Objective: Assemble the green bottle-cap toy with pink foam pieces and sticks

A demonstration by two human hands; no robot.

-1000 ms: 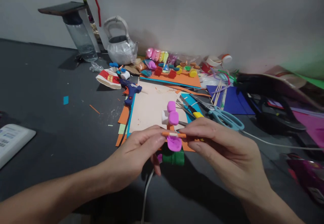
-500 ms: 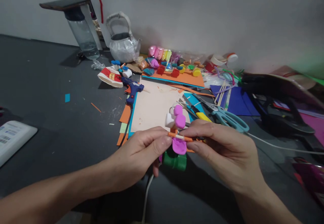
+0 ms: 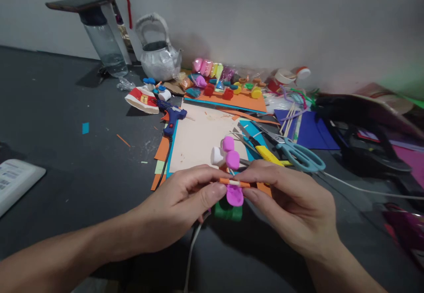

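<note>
Between both hands, just above the table, is a small orange strip with a short pale piece across its middle. My left hand pinches its left end between thumb and fingers. On the right end, the thumb and fingers of my right hand are closed. A pink scoop-shaped piece sits against the strip's underside, its hollow facing me. Beyond the strip are two rounded pink pieces and a white one; whether they are joined to it I cannot tell. Below shows a dark green ridged object, partly hidden.
A blue glue gun lies left of a cream sheet. Blue-handled scissors and a yellow cutter lie near my right hand. Behind stand a kettle, a bottle and colourful clay pieces.
The view has shifted slightly. The strip has tilted a little in my fingers, and the pink scoop's hollow shows more. Both hands keep their hold.
</note>
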